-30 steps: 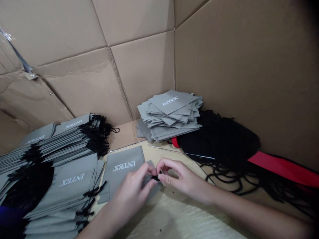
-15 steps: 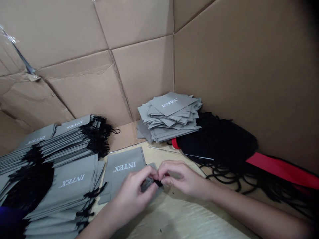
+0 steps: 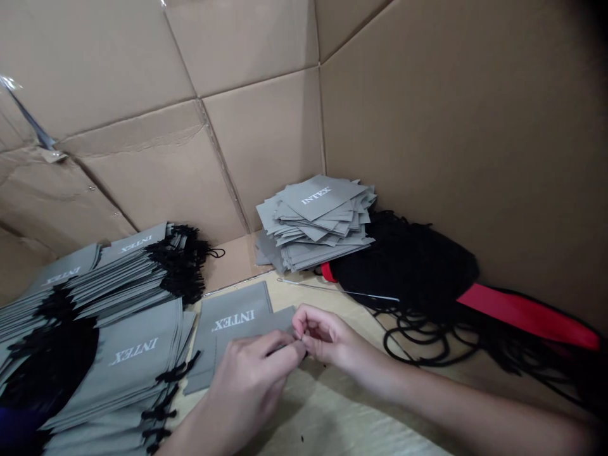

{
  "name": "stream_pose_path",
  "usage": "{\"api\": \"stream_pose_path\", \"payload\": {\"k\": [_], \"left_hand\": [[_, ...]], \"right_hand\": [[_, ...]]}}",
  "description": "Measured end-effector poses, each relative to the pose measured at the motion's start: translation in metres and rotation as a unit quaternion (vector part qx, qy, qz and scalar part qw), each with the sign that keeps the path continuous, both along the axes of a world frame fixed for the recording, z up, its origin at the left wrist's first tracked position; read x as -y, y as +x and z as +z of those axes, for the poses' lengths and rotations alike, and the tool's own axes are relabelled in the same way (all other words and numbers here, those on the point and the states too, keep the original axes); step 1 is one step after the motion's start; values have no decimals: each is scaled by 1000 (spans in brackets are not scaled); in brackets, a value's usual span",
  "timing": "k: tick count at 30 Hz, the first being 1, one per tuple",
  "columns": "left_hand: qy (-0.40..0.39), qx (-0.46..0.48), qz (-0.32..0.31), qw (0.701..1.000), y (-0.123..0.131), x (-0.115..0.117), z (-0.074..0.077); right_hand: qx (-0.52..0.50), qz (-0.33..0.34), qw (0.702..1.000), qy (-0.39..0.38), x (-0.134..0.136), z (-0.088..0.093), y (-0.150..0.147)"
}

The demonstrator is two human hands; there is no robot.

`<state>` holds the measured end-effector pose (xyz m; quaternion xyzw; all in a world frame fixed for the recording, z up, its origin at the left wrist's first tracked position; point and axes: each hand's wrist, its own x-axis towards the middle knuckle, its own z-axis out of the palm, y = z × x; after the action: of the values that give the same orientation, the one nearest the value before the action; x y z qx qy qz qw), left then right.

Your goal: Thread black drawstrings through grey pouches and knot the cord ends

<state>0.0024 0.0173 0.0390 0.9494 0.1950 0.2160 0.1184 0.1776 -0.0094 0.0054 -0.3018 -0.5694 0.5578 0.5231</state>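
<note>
My left hand [image 3: 259,367] and my right hand [image 3: 325,335] meet fingertip to fingertip over the table. Both are closed in a pinch around the end of a black cord [image 3: 305,355], of which only a dark bit shows between the fingers. A grey fabric pouch [image 3: 285,318] lies beneath my left hand, mostly covered by it. Just to its left, another grey pouch [image 3: 232,304] printed INTEX lies flat. What each fingertip does with the cord is largely hidden.
Stacked pouches with black cords [image 3: 142,354] stand at left, with more corded stacks [image 3: 123,272] behind. A pile of pouches [image 3: 323,215] sits in the cardboard corner. Right of it lie a bundle of black cords [image 3: 418,259], a red strap [image 3: 522,313] and a thin metal hook [image 3: 351,293].
My left hand has rolled over and closed in on the right fingertips, covering the black cord that showed between them. The whole view has shifted slightly.
</note>
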Motion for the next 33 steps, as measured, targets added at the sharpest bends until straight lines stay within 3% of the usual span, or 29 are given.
{"api": "stream_pose_path", "payload": {"k": [5,8,14,20,22,28,33], "left_hand": [[-115,44,91,988,4,-3,2],[-152,42,118,980,5,-6,3],[-190,18,124,974,6,-7,2],[-235,30,117,965,7,-7,5],[-240,27,117,963,6,-7,4],[-304,65,143,940,8,-13,-7],[-393,99,118,906,12,-19,-20]], "right_hand": [[-18,6,1000,-18,-2,0,5],[37,-15,999,19,-1,2,8],[194,-99,966,142,2,13,13],[247,-87,942,208,-1,17,19],[241,-98,947,188,-4,13,18],[124,-87,988,13,-10,5,13],[170,-134,975,39,-10,6,14]]}}
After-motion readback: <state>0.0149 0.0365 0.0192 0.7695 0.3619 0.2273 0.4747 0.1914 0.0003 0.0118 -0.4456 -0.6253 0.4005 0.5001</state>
